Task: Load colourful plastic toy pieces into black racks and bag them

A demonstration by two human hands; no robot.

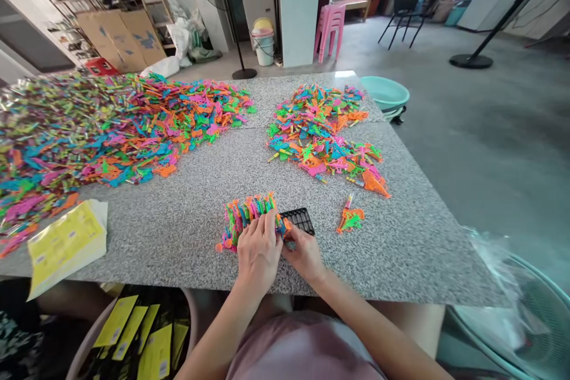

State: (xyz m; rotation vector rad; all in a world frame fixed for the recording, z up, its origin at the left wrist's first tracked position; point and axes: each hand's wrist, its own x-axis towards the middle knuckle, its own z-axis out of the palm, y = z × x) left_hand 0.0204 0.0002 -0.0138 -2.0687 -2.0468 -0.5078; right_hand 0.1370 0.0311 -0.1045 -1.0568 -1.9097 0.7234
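In front of me a black plastic grid tray [302,220] lies on the table, its right end showing bare slots. A packed row of small bright plastic toys [244,212], in pink, green, blue and orange, stands upright over its left part. My left hand [259,249] is curled over the front of this row, its fingers together against the toys. At the row's right end my right hand [305,252] pinches an orange and blue plastic toy [284,225]; its fingertips are partly hidden. To the right lie a few loose toys [352,219], orange and green, one with a tube.
A large heap of similar toys [133,124] covers the table's left side; a smaller pile [325,130] is at centre right. Yellow printed cards [66,240] lie front left, above a bin [192,314] of carded trays. A turquoise basin [386,92] stands beyond the right edge.
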